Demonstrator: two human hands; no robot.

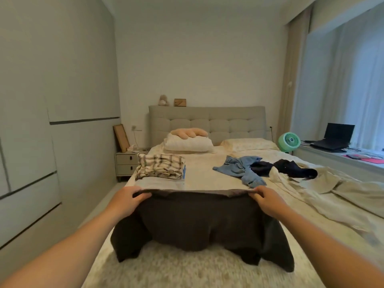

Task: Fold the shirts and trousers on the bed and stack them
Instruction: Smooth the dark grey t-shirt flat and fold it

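Both hands hold a dark brown shirt up by its top edge over the bed.

The left hand (pixel 126 201) and right hand (pixel 268 201) reach forward with arms out, each with fingers curled over and pinching one end of the dark brown shirt (pixel 199 223). Its held edge runs straight across from hand to hand; the body hangs down below the grips, sleeves drooping outward onto the bed (pixel 187 271). Beyond the left hand sits a folded plaid shirt (pixel 161 166); beyond the right, a crumpled blue shirt (pixel 241 168).
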